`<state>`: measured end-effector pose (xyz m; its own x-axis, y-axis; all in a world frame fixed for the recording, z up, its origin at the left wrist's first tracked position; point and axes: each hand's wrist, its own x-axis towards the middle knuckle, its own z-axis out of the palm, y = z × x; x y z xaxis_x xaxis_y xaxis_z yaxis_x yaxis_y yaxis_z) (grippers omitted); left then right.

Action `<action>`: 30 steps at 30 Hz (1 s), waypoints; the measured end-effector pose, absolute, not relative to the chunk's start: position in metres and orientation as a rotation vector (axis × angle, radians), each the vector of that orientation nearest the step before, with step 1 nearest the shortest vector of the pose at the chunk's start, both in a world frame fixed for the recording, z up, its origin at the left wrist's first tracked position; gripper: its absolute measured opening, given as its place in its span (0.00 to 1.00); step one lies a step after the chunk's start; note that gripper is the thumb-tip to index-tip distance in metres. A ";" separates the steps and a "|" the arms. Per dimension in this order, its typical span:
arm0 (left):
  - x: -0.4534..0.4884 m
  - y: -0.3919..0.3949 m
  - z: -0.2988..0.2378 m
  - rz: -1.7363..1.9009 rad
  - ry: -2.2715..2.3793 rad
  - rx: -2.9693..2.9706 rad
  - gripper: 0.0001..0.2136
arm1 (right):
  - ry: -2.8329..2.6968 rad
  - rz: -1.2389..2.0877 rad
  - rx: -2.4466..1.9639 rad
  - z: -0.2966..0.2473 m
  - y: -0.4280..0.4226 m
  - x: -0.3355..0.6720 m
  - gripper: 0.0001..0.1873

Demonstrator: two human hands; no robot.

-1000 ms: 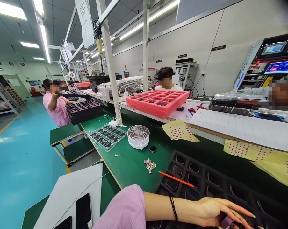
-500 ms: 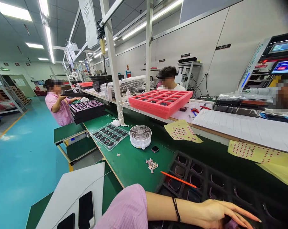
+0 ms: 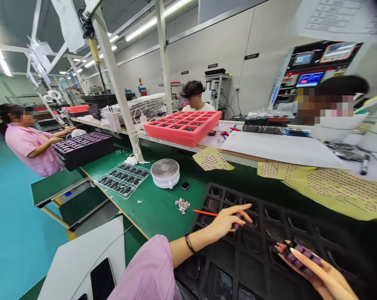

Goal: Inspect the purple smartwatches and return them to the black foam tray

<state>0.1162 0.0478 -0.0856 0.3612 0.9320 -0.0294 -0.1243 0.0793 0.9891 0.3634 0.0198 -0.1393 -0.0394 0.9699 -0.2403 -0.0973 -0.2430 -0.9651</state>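
My left hand reaches over the black foam tray, its fingers closed round a small purple piece that looks like a watch case. At lower right my right hand holds a row of several similar purple watch cases between thumb and fingers, above the tray. Square compartments in the tray hold dark, rounded watch bodies; others are covered by my hands and arm. An orange stick lies over the tray's left edge, with one end near my left hand.
On the green bench are a white fan, a watch body, a pile of small pale tabs and a clear tray of black parts. A red foam tray overhangs the shelf ahead. Co-workers sit opposite and stand at left.
My view has turned right. My left hand has moved up and away over the tray, and my right hand has come into view holding purple watch cases.
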 end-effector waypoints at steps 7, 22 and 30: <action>0.062 -0.006 -0.089 0.910 1.349 1.828 0.27 | -0.920 1.571 -1.197 -0.121 0.012 0.340 0.25; 0.051 -0.035 -0.099 0.616 1.645 2.159 0.25 | -1.009 1.790 -0.990 -0.110 -0.009 0.271 0.26; 0.058 -0.033 -0.102 0.559 1.629 2.214 0.26 | -1.023 1.845 -0.984 -0.110 -0.010 0.265 0.27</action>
<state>0.0576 -0.0328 -0.1019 0.2670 0.9570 0.1137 0.8254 -0.2880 0.4856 0.2651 -0.0103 -0.1096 -0.3856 0.8894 -0.2455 -0.2629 -0.3610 -0.8947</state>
